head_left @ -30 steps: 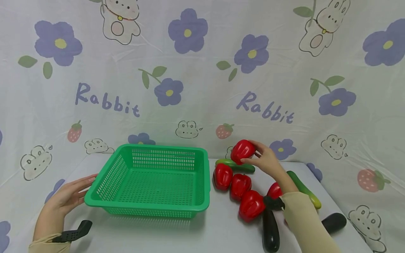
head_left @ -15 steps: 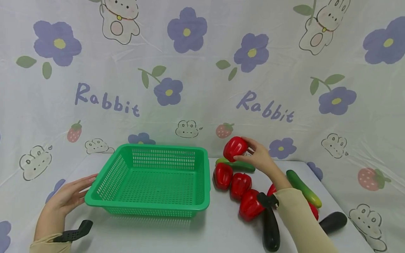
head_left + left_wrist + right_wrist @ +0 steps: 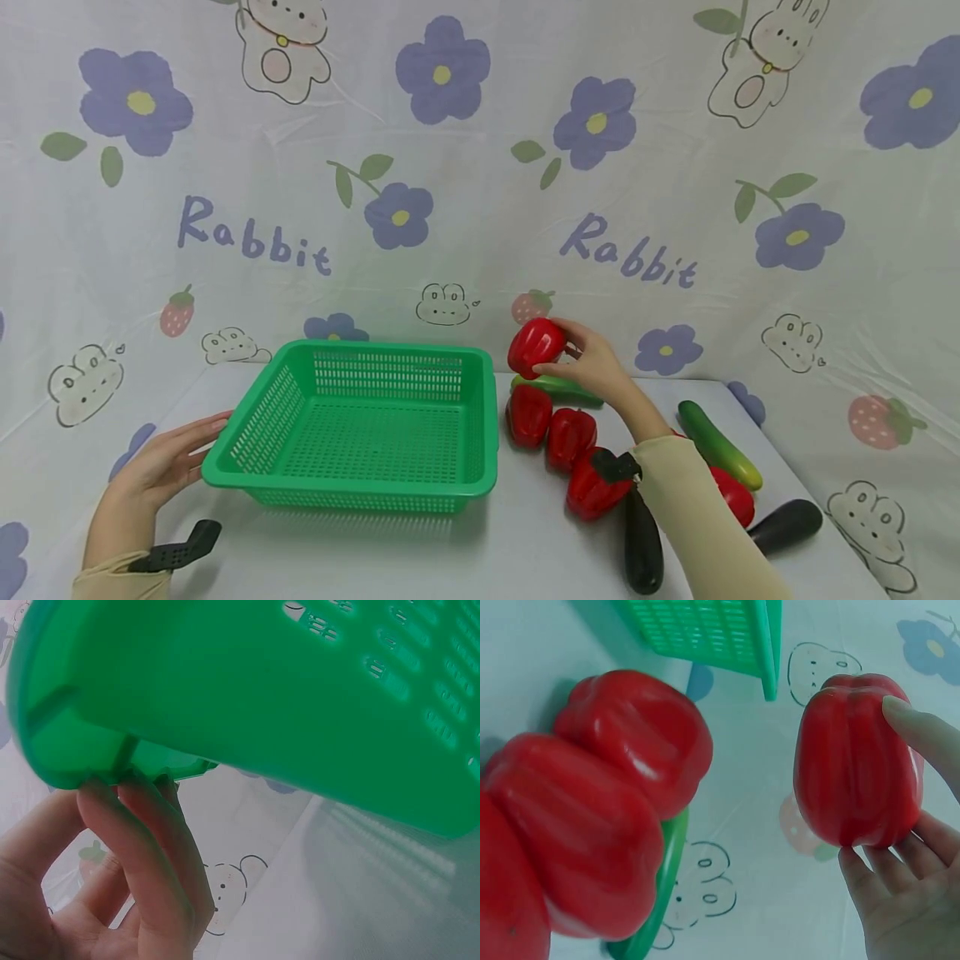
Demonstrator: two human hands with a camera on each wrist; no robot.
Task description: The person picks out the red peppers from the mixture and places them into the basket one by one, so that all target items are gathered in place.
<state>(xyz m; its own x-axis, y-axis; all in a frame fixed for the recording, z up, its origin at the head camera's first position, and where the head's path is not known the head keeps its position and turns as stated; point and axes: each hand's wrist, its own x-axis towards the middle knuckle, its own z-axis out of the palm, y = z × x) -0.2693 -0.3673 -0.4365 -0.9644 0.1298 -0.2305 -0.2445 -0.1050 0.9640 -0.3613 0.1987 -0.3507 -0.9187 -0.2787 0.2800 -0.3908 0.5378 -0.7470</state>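
Red pepper (image 3: 536, 346) sits in your right hand (image 3: 592, 367), up in the air just past the right edge of the green basket (image 3: 360, 492). Your fingers (image 3: 911, 731) curl around it and hold it. Below it lie a green cucumber (image 3: 558, 387) and three more red peppers (image 3: 570, 437) in a row on the counter (image 3: 517, 550), close to the basket's right wall. Open room shows above the basket, and its inside has space. Two dark eggplants (image 3: 642, 546) lie near the counter's front edge by your sleeve. Your left hand (image 3: 161, 467) touches the basket's left rim with straight fingers (image 3: 150, 840), holding nothing.
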